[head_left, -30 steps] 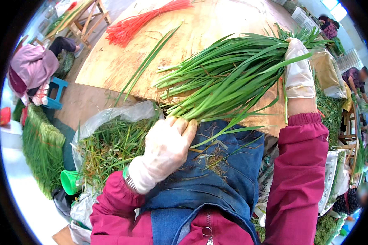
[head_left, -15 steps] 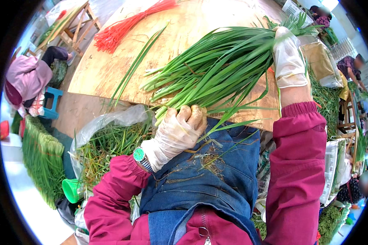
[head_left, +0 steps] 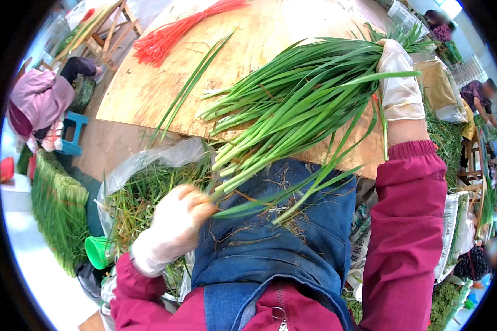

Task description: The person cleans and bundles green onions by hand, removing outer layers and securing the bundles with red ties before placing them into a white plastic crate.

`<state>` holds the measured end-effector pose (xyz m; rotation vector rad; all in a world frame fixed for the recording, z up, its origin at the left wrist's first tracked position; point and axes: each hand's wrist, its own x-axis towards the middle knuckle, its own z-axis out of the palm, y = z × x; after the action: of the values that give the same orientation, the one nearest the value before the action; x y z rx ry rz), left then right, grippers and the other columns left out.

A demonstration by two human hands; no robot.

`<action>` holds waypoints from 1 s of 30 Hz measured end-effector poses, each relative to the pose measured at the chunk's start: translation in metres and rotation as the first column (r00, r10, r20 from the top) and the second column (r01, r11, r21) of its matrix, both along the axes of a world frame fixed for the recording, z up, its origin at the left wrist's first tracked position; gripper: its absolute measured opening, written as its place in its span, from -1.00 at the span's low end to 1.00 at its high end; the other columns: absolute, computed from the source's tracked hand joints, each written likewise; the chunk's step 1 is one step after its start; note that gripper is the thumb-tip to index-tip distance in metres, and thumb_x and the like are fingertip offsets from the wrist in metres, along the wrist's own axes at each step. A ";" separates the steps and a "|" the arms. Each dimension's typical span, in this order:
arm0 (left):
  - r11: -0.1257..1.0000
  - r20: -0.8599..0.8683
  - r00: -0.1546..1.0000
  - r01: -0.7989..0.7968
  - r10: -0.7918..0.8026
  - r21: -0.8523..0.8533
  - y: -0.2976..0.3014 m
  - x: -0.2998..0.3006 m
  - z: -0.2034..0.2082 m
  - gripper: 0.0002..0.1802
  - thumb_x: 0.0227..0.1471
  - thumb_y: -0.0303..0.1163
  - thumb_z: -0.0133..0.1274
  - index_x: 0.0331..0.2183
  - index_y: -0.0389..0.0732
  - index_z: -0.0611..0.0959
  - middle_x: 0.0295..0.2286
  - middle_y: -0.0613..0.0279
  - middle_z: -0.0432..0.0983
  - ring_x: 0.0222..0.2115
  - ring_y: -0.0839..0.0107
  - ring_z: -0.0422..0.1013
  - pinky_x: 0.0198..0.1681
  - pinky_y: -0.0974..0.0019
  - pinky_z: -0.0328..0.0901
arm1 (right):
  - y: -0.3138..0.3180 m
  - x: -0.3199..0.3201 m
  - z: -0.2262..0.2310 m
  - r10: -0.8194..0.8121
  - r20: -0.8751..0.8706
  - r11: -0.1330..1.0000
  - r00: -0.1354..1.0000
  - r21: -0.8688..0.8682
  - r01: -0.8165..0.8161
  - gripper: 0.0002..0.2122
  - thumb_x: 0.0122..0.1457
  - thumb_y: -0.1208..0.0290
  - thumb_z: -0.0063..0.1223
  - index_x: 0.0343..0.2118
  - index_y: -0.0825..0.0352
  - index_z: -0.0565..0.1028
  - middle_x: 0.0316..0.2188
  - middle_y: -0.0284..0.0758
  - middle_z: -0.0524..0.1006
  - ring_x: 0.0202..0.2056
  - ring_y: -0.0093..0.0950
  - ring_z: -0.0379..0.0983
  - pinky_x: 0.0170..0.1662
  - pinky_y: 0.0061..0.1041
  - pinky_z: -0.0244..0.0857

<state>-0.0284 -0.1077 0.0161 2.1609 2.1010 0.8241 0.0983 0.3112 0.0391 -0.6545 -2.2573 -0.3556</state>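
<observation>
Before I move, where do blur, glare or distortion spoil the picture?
Head view: the left hand is smeared; the right hand on the garlic chives is clearer; glare whitens the far part of the wooden tabletop; fisheye distortion warps the surroundings toward the black rim.

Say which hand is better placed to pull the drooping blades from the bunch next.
Probably the left hand: it is beside the drooping blades, though blur hides whether it holds any. The right hand grips the green bunch toward its leafy end.

Bright scene — glare pales the far tabletop (head_left: pixel 281 22); the left grip (head_left: pixel 176 223) is motion-blurred — fisheye edges bend into black.
</observation>
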 end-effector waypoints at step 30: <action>0.729 0.181 0.734 -0.676 0.654 0.108 0.080 0.041 -0.038 -0.54 -0.38 -0.28 0.25 -0.36 -0.27 0.49 -0.48 0.08 0.43 -0.48 0.18 0.37 -0.42 0.27 0.27 | -0.056 0.016 0.022 0.141 -0.185 0.986 0.973 -0.058 -0.154 -0.82 0.06 0.56 -0.25 -0.26 0.34 0.35 -0.38 -0.14 0.40 -0.30 -0.23 0.32 -0.27 -0.45 0.22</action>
<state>0.0123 -0.0280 -0.0221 1.2896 2.8529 1.1719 0.1144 0.2556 0.0609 -0.5293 -2.1362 -0.1369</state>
